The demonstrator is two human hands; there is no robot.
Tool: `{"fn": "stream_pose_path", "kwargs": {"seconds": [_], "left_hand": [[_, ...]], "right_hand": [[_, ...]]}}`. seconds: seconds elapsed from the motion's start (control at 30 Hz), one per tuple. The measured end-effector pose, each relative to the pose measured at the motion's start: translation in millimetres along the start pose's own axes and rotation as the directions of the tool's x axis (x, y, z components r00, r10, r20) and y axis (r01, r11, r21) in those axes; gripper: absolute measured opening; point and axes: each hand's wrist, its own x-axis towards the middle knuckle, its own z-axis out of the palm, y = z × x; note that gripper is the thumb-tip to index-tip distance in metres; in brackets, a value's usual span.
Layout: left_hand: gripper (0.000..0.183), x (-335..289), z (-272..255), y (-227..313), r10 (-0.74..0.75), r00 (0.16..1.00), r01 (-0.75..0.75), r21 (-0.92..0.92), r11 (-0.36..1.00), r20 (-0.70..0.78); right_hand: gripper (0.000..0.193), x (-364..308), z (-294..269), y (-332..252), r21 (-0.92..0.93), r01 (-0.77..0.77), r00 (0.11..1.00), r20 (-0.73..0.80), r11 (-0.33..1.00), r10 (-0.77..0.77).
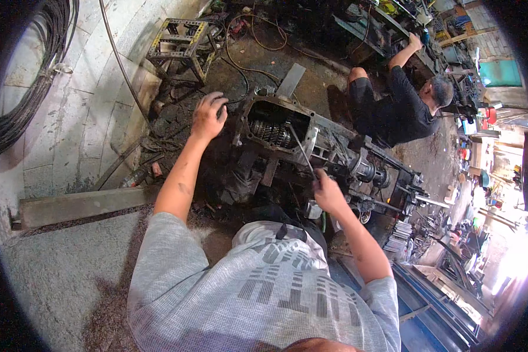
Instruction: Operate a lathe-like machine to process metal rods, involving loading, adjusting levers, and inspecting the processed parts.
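Note:
Before me is a large greasy metal gearbox housing (249,105), its rectangular top opening showing toothed gears (274,134) inside. A long thin metal rod-like tool (301,146) slants into that opening, its far end among the gears. My right hand (328,192) is closed around the near end of it; whether it has a handle is hidden by my fingers. Off the left side of the housing, my left hand (209,117) is raised with nothing in it, its fingers bent and apart. A flat metal bar (291,80) juts out from the housing's far side.
A co-worker in dark clothes (408,111) crouches at the far right, reaching over a bench. A metal stand (182,44) stands at the back left. A hose (253,36) curls over the floor. Cable coils (26,88) hang on the left wall. Metal parts (399,234) lie at right.

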Motion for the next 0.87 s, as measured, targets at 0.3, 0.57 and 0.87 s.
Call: {"fn": "stream_pose_path", "kwargs": {"seconds": [0.3,0.57,0.87], "left_hand": [[0.028,17.6,7.3,-10.6,0.029,0.992,-0.042,0.102,0.994,0.121],[0.047,26.2,7.9,-2.5,-0.093,0.926,-0.001,0.250,0.968,0.366],[0.060,31.9,12.8,-6.7,-0.195,0.857,0.064,0.276,0.959,0.477]], "right_hand": [[0.045,10.7,-66.4,-77.3,-0.618,0.124,0.983,-0.032,0.776,-0.182],[0.009,47.5,-84.6,-121.4,-0.756,0.231,0.964,0.093,0.612,-0.249],[0.011,107.6,-77.8,-183.0,-0.800,0.410,0.905,0.297,0.439,-0.304]]}}
